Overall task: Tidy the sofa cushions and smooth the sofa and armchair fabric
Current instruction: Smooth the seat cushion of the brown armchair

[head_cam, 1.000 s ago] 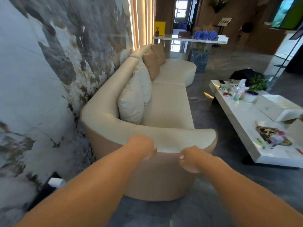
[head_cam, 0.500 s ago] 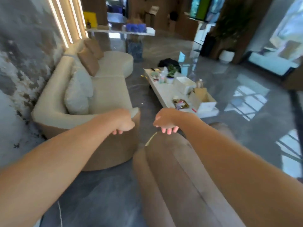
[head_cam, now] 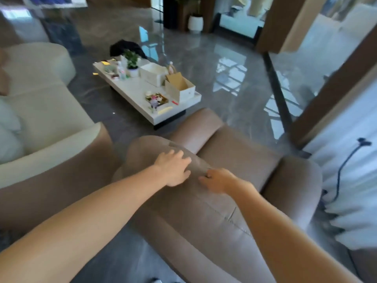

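A brown armchair (head_cam: 234,160) fills the lower middle of the head view, seen from behind its backrest. My left hand (head_cam: 173,168) lies flat on top of the backrest with its fingers spread. Just to its right, my right hand (head_cam: 218,180) rests on the same fabric with its fingers curled, seeming to pinch a fold. The cream sofa (head_cam: 40,119) stands at the left, its brown-sided arm close to the armchair. A white cushion (head_cam: 8,129) shows at the far left edge.
A white coffee table (head_cam: 140,92) with boxes, a small plant and clutter stands beyond the armchair on the glossy grey floor. A black cable (head_cam: 342,170) hangs by white curtains at the right. A narrow floor gap separates sofa and armchair.
My view and both hands have swung right, from the sofa's arm to the armchair. Both hands now rest on the armchair's backrest.
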Available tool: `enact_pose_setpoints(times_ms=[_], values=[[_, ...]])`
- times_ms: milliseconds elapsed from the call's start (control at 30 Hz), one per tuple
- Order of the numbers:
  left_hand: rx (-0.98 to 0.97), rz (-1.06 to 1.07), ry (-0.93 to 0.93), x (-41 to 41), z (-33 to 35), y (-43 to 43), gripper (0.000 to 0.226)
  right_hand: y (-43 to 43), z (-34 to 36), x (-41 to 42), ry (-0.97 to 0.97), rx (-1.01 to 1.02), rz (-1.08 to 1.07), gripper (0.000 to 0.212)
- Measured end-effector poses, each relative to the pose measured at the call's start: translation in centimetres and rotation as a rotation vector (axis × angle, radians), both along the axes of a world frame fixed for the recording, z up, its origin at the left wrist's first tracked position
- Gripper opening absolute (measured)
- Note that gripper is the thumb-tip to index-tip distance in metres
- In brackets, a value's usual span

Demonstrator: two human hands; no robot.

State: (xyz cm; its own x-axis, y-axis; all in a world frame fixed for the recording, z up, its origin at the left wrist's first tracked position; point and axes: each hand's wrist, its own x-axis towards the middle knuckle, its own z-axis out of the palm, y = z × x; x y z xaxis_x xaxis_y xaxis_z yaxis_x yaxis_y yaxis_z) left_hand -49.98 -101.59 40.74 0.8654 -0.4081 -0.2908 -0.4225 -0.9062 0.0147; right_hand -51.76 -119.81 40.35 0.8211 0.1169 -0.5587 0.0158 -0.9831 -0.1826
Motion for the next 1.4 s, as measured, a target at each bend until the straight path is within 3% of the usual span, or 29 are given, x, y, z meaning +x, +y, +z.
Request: enact_pose_setpoints(times_ms=[133, 233, 400, 700, 867, 1400], values=[[-0.068, -0.147, -0.031, -0.6, -3.3, -2.1, 0.051, -1.3, -4.0, -4.9, -0.159, 0.062, -0.306, 0.065], [-0.127, -0.22, -0.019, -0.6, -4.5, -2.4, 0.061, -1.4, -5.1, -7.5, -0.312, 0.065, -0.364, 0.067], [-0.185, -0.258, -0.136, -2.1, -6.1, -2.5, 0.062, -2.3, -5.7, -9.2, -0.396, 0.085, -0.337, 0.061], [-0.185, -0.16, -0.155, -5.7, -6.3, -3.9, 0.056, -5.3, -7.3, -11.3, -0.439, 0.148, -0.209, 0.062], [-0.173, 0.041, -0.201, -8.1, -6.1, -9.3, 0.056, -10.3, -7.6, -11.2, -0.417, 0.181, -0.117, 0.066], [-0.247, 0.311, -0.263, -14.1, -7.0, -23.6, 0.052, -26.4, -7.1, -12.1, -0.355, 0.241, 0.075, 0.061]])
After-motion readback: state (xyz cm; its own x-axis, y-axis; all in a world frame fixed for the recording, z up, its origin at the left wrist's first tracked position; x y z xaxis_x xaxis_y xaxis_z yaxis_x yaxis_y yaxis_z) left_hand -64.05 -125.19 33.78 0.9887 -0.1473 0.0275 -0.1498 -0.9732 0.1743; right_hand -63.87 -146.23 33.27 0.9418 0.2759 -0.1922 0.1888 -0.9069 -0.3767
